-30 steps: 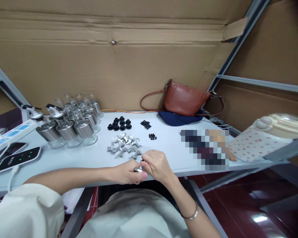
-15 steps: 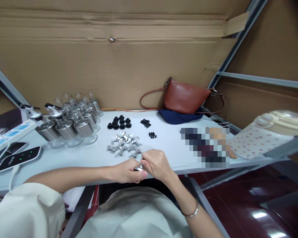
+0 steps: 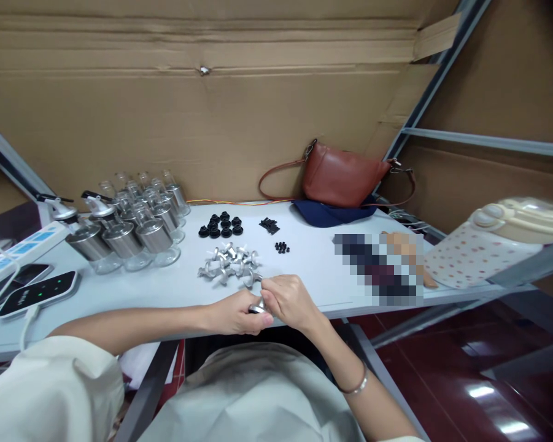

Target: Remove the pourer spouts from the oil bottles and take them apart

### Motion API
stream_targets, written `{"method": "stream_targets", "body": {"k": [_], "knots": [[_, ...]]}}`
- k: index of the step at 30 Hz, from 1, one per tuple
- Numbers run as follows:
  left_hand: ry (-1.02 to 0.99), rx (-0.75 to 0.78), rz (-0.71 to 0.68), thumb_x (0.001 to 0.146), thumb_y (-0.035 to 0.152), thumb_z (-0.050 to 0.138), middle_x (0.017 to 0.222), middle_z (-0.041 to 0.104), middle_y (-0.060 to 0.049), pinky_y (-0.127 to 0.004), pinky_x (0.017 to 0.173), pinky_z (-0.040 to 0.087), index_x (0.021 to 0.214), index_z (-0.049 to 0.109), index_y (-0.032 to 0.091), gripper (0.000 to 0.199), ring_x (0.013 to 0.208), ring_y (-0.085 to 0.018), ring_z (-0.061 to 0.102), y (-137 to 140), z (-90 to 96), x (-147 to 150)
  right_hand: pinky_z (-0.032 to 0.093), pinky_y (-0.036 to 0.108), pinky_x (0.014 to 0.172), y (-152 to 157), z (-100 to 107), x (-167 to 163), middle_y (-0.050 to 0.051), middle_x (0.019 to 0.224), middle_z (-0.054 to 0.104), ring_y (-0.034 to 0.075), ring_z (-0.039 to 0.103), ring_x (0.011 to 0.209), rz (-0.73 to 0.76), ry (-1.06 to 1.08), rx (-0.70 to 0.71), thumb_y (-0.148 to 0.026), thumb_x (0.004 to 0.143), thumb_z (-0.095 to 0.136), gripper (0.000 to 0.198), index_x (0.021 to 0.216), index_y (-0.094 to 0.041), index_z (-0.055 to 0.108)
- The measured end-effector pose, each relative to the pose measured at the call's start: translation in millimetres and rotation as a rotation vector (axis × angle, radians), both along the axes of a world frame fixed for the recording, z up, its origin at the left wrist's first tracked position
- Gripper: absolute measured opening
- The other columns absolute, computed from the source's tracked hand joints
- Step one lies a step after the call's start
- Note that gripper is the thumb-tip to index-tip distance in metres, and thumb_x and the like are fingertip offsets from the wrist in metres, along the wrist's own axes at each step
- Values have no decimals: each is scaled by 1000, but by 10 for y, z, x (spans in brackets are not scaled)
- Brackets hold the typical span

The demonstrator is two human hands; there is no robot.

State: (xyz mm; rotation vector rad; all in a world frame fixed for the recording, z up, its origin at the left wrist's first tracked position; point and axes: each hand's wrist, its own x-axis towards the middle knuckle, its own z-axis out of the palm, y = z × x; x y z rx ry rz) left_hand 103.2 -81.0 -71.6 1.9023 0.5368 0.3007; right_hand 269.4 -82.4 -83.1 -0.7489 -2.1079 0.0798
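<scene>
My left hand (image 3: 240, 313) is closed round the base of a metal pour spout (image 3: 258, 307), whose round silver flange shows between thumb and fingers. Against it, my right hand (image 3: 289, 301) pinches the spout's narrow end. Its fingers hide that tip, and whether a small part is there too cannot be seen. Just beyond the hands lies a pile of similar silver pour spouts (image 3: 230, 265). Behind the pile are several black stoppers (image 3: 221, 226). To their right are small black strips (image 3: 269, 226) and a cluster of tiny black caps (image 3: 282, 247).
Glass bottles with steel sleeves (image 3: 122, 238) crowd the left, two topped with spouts. Nearer are a power strip (image 3: 25, 250) and a charging pad (image 3: 39, 296). A brown bag (image 3: 343, 175) rests on a navy cap (image 3: 326, 215) at the back; a dotted flask (image 3: 469, 255) lies right.
The view has shifted very slightly. Both hands keep their hold on the pour spout, almost in the same place.
</scene>
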Motion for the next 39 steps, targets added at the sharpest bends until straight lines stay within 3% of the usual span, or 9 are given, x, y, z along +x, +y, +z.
{"method": "stream_targets", "body": {"k": [5, 12, 17, 22, 28, 32, 34, 36, 39], "knots": [[1, 277, -21, 80, 46, 55, 55, 45, 4, -21, 53, 32, 71, 46, 17, 32, 52, -8, 39, 18, 66, 4, 31, 23, 44, -12, 13, -17, -3, 43, 39, 9, 39, 38, -1, 287, -252, -36, 99, 16, 54, 55, -21, 42], [-44, 170, 17, 81, 50, 53, 53, 42, 6, -20, 49, 31, 77, 44, 17, 35, 47, -7, 36, 29, 58, -2, 36, 22, 49, 58, 25, -42, -5, 60, 43, 10, 42, 51, -7, 474, -508, -43, 91, 44, 28, 75, -20, 48], [-62, 161, 19, 81, 43, 57, 53, 43, 7, -19, 46, 30, 83, 44, 17, 29, 47, -7, 36, 8, 71, -6, 43, 24, 51, 132, 120, 55, -3, 59, 54, 11, 50, 51, 64, 628, -729, -49, 84, 55, 30, 75, -20, 51], [-66, 155, 29, 79, 35, 58, 55, 45, 7, -18, 46, 31, 84, 45, 17, 23, 48, -7, 38, 8, 64, -8, 46, 26, 52, 38, 309, 170, -1, 57, 61, 12, 55, 51, 94, 656, -775, -48, 80, 61, 31, 74, -20, 52], [-66, 123, 42, 78, 28, 59, 64, 52, 4, -19, 51, 38, 93, 47, 16, 23, 54, -8, 45, 3, 68, -15, 49, 28, 53, -48, 328, 176, 2, 61, 67, 14, 61, 53, 58, 693, -737, -47, 80, 63, 29, 74, -20, 54], [-86, 137, 36, 75, 25, 61, 69, 54, 3, -18, 51, 37, 87, 47, 16, 21, 56, -8, 45, -7, 105, -12, 49, 27, 55, 242, 417, 310, 4, 68, 69, 17, 65, 64, -56, 673, -623, -43, 79, 63, 25, 76, -19, 55], [-74, 128, 36, 75, 28, 62, 70, 53, 2, -19, 52, 37, 86, 46, 16, 23, 57, -8, 45, -9, 118, -13, 48, 26, 57, 508, 463, 405, 4, 71, 69, 15, 65, 64, -192, 539, -588, -38, 82, 57, 20, 76, -19, 55], [-49, 90, 49, 76, 31, 62, 71, 50, 2, -19, 52, 37, 89, 45, 16, 25, 58, -9, 44, -9, 117, -19, 47, 23, 61, 800, 468, 484, 4, 77, 71, 13, 65, 68, -452, 250, -635, -31, 85, 51, 16, 78, -18, 57], [-31, 24, 55, 79, 35, 60, 73, 47, 2, -20, 51, 36, 94, 41, 18, 30, 59, -9, 43, -7, 90, -34, 45, 24, 62, 1177, 381, 544, 7, 71, 72, 15, 64, 63, -581, 105, -708, -23, 80, 53, 17, 69, -15, 63]]}}
